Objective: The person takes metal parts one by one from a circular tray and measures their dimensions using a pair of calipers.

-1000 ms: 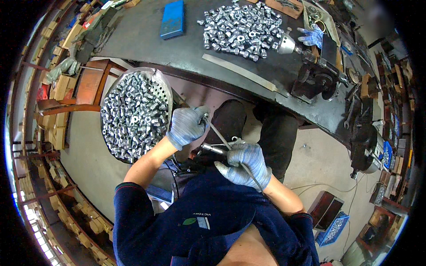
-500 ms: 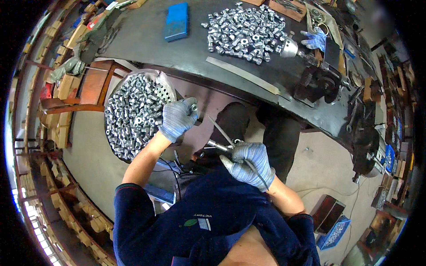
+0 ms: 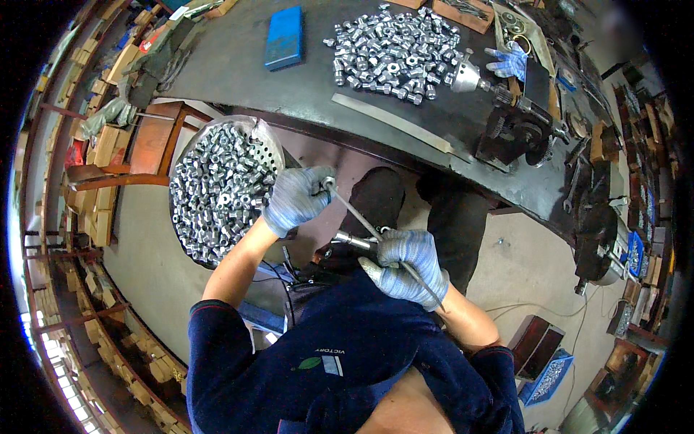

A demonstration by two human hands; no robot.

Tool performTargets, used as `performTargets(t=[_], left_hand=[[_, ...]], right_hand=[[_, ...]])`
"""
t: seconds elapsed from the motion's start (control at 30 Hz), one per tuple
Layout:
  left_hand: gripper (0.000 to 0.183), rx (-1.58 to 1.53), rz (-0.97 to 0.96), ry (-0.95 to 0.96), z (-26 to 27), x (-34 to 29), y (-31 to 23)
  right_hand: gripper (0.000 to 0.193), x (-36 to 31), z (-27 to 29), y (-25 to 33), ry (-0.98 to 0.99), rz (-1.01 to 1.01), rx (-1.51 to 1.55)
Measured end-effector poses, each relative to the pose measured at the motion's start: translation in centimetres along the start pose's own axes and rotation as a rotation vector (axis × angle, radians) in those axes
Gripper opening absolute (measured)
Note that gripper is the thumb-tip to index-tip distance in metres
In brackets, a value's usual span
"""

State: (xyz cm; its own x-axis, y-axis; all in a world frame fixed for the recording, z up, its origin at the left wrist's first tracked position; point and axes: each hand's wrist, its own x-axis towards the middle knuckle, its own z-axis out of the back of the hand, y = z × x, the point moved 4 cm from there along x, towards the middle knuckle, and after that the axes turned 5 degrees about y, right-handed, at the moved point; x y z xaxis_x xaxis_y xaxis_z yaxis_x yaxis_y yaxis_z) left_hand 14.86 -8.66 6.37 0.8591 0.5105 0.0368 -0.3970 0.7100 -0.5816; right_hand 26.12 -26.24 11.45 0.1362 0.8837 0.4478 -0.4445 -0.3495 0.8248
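In my left hand [image 3: 298,197], gloved in grey-blue knit, a small shiny metal fitting [image 3: 330,182] is pinched between thumb and fingers. My right hand [image 3: 410,264], in a matching glove, is closed round a long thin tapered metal rod [image 3: 356,213], which looks like a slim file. The rod's far tip meets the fitting; whether it is inside the bore I cannot tell. Its other end sticks out past my right wrist. A silver cylindrical piece [image 3: 352,240] lies just left of my right fingers, and what supports it is hidden.
Left of my left hand stands a round metal basin [image 3: 272,139] full of similar fittings. On the dark workbench [image 3: 238,79] are a heap of fittings [image 3: 390,54], a blue box [image 3: 283,40], a flat metal bar [image 3: 390,121] and a chuck [image 3: 466,75] on a machine. A wooden chair [image 3: 155,141] stands at left.
My left hand has moved right with the fitting, up to the rod's tip, which was apart from it before. My right hand has stayed nearly in place, still gripping the rod.
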Motion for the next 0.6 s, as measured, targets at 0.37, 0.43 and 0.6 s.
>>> performTargets(t=[0.37,0.43,0.6], left_hand=[[0.013,0.294,-0.226,0.012,-2.7,2.0,-1.0],[0.014,0.249,-0.190,-0.023,-1.6,3.6,-0.9],[0.029,0.349,-0.106,0.074,-0.9,11.7,0.4]], right_hand=[[0.034,-0.6,-0.6,-3.1,0.031,0.017,-0.305],[0.038,-1.7,0.9,-2.4,-0.018,0.026,-0.333],[0.038,-3.4,4.9,-1.6,-0.199,-0.159,-0.458]])
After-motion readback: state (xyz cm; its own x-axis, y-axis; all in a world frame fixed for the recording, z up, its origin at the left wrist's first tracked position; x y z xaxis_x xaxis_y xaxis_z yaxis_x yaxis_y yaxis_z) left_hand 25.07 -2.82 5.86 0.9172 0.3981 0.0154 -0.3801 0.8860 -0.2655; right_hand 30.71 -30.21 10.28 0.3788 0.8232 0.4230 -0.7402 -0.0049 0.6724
